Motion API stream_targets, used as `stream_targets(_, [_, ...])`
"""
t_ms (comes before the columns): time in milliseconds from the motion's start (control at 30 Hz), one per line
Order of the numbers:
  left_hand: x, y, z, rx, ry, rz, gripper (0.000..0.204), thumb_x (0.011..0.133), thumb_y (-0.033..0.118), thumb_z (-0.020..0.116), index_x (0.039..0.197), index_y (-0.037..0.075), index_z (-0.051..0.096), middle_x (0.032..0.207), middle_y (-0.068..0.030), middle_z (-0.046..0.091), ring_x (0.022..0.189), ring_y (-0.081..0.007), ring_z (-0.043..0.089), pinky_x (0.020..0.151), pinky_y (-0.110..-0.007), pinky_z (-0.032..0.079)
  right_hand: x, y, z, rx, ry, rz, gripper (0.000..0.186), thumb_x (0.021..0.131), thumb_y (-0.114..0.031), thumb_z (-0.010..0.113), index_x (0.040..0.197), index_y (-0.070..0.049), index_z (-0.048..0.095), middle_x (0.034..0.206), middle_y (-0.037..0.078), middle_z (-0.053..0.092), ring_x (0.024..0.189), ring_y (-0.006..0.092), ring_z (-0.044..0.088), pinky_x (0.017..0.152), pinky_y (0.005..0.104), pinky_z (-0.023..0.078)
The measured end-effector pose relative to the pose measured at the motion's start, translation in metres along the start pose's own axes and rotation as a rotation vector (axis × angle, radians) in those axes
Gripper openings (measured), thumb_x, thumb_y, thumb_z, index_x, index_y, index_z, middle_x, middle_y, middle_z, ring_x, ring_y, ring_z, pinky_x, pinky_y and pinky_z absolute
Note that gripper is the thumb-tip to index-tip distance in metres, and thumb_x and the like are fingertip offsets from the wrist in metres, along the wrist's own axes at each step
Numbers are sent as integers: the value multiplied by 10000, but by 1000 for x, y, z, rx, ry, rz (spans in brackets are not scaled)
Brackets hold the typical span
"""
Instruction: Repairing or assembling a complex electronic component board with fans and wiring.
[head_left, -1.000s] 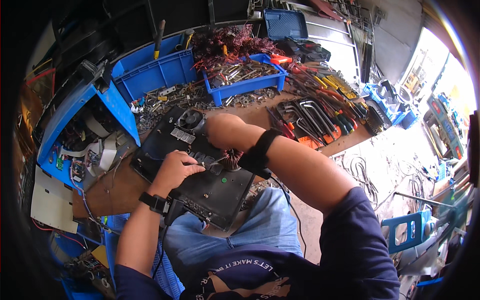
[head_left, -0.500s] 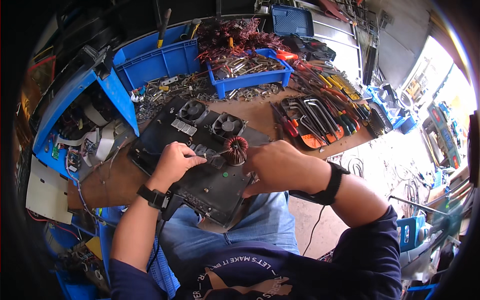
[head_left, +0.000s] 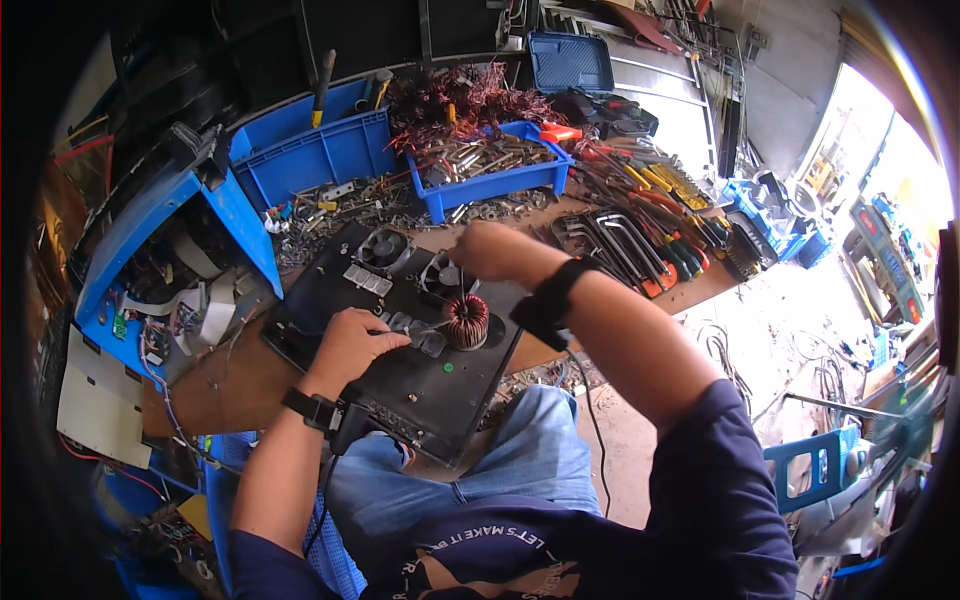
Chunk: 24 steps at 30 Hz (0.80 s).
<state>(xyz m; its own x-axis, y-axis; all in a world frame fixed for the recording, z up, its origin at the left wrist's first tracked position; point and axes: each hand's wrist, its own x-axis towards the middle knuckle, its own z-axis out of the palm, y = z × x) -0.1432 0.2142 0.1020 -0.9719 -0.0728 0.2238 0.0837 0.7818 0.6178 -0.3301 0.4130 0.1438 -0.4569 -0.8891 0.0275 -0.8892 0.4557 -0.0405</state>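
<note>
A black metal panel (head_left: 410, 385) lies partly on the bench and partly above my lap. A copper-wound ring coil (head_left: 466, 325) sits on its right half. My right hand (head_left: 490, 252) is closed just above the coil. From it a thin dark tool shaft (head_left: 462, 284) runs down toward the coil's top; its handle is hidden in the hand. My left hand (head_left: 350, 345) rests low over the panel, left of the coil. Its thumb and fingertips pinch a thin silvery piece (head_left: 430, 327) that reaches toward the coil; its kind is unclear.
Two square fans (head_left: 384, 248) are fixed to the panel's far side, one partly covered. A blue tray (head_left: 500, 183) of metal parts and a blue bin (head_left: 320, 155) stand behind. Hex keys and pliers (head_left: 625, 245) lie right. An opened blue casing (head_left: 235, 220) stands left.
My right hand has moved from the coil's right side up and over it, with a thin shaft now showing below the hand. My left hand keeps its pinch. The view has shifted slightly.
</note>
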Motion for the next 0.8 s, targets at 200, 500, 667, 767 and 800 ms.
stream_targets(200, [1, 6, -1, -21, -31, -90, 289, 687, 221, 853, 768, -24, 724, 718, -142, 653, 670, -248, 621, 620, -347, 471, 9, -73, -16, 73, -50, -45, 189, 800, -152, 643, 928, -31, 714, 908, 175, 698, 889, 351, 686, 763, 444, 551])
stream_targets(500, [1, 1, -2, -174, -70, -80, 349, 690, 253, 868, 759, -52, 712, 647, -111, 652, 587, -170, 603, 582, -329, 474, -93, -95, -23, 42, 16, -309, 198, 846, -201, 613, 971, -65, 684, 936, 149, 636, 856, 314, 681, 701, 421, 552])
stream_targets(667, [1, 7, -3, -84, -67, -97, 393, 694, 310, 857, 777, -47, 716, 682, -165, 659, 623, -260, 637, 630, -355, 492, -135, -71, -37, 94, -4, -238, 212, 857, -251, 615, 951, -74, 683, 904, 131, 610, 817, 303, 669, 650, 413, 540])
stream_targets(767, [-3, 6, -6, -65, -64, -136, 409, 690, 321, 856, 787, -51, 717, 700, -181, 665, 646, -280, 650, 642, -362, 496, -134, -51, -31, -214, -44, -115, 182, 860, -198, 563, 830, -81, 700, 891, 131, 658, 750, 303, 690, 604, 396, 550])
stream_targets(800, [-5, 4, -7, -67, -69, -167, 411, 688, 317, 857, 790, -55, 716, 706, -182, 669, 652, -275, 654, 642, -360, 497, -128, -43, -26, -237, -26, -57, 171, 849, -177, 566, 824, -74, 701, 908, 148, 668, 771, 308, 694, 620, 400, 555])
